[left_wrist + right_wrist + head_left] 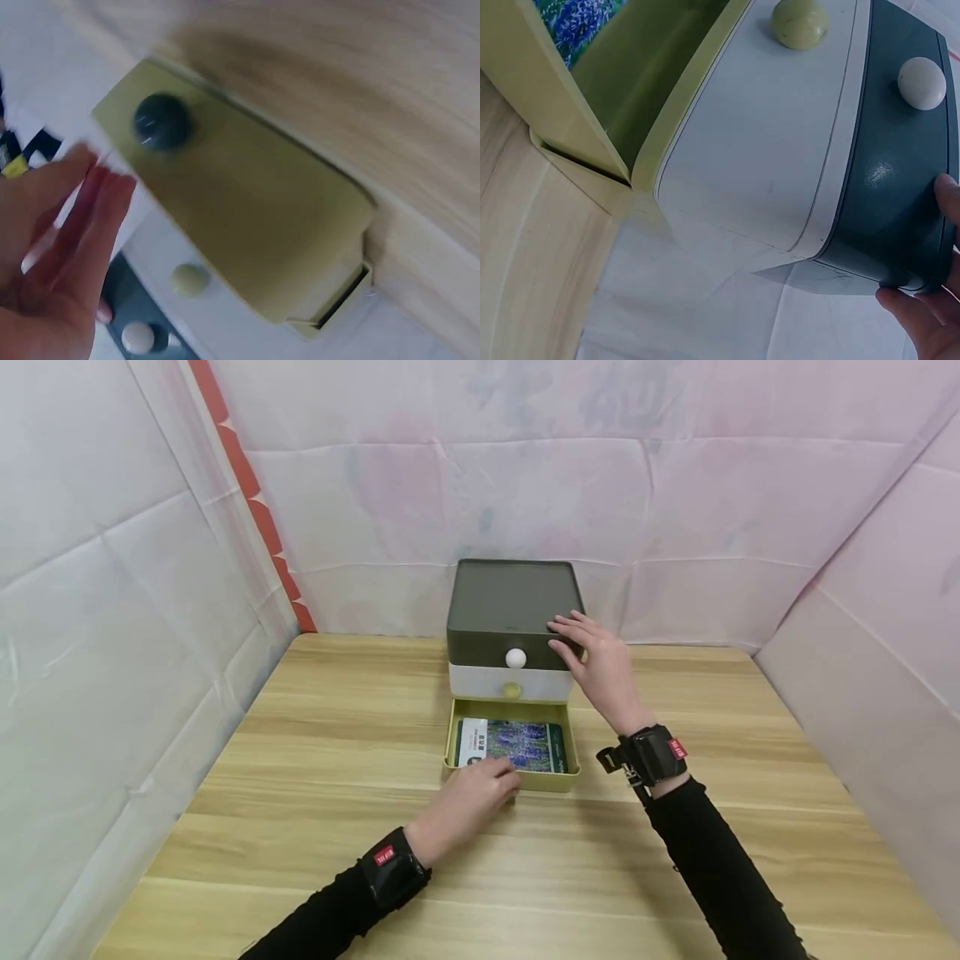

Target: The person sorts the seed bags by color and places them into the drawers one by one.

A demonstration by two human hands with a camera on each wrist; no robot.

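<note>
Drawer front first — your left hand (465,802), fingers loosely straight, rests at the open yellow-green plastic bottom drawer (512,775), mid-tabletop; your right hand (596,664) braces flat on the dark-green cabinet top (510,597).

Both arms are clad in long black sleeves reaching the wrists. The left hand (467,802) is bare, with a black wrist strap (393,868) bearing a small red tag with white lettering. The right hand (600,668) is bare; its black strap (651,755) carries a matching red tag and a protruding black mount.
</note>
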